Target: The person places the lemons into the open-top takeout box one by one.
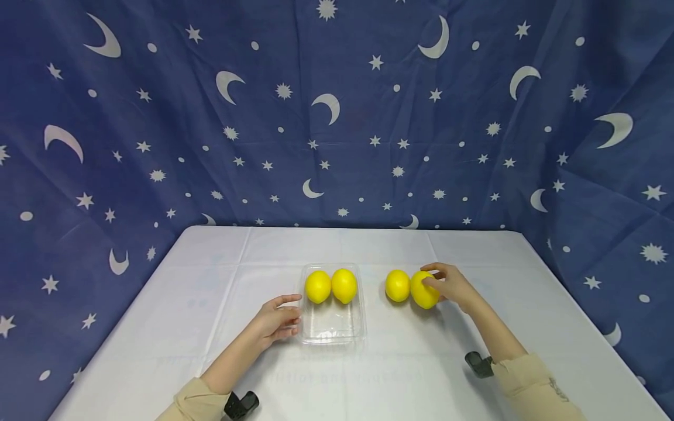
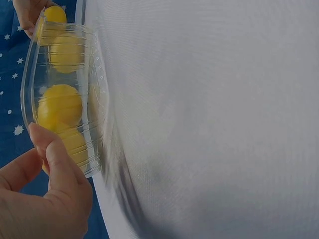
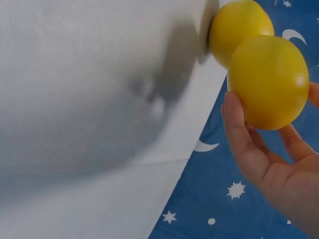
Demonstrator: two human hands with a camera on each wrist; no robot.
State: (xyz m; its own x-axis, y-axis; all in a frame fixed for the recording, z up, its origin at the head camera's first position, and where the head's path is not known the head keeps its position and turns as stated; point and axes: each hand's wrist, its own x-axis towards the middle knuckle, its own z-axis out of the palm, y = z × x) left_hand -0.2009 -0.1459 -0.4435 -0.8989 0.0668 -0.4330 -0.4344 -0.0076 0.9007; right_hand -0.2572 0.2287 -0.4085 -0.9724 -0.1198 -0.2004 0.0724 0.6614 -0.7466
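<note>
Lemon (image 3: 269, 82) between right-hand fingers (image 3: 238, 130)

In the head view, the right hand (image 1: 450, 285) is covering the far right part of the rightmost lemon (image 1: 421, 295), which is itself hiding some fingertips. The left sleeve (image 1: 197, 403), the right sleeve (image 1: 537, 389) and the near side of the white table (image 1: 395, 374) are running out past the bottom edge. A dark mark (image 1: 558, 390) on the right sleeve is appearing too small to read. In the left wrist view, the clear container (image 2: 94, 94) is blurring the lemons behind its ridged wall, the left hand (image 2: 55, 194) is covering part of the leftmost lemon (image 2: 76, 147), and the top edge is cropping the right hand. In the right wrist view, the held lemon is hiding part of its neighbouring lemon (image 3: 239, 25).
</note>
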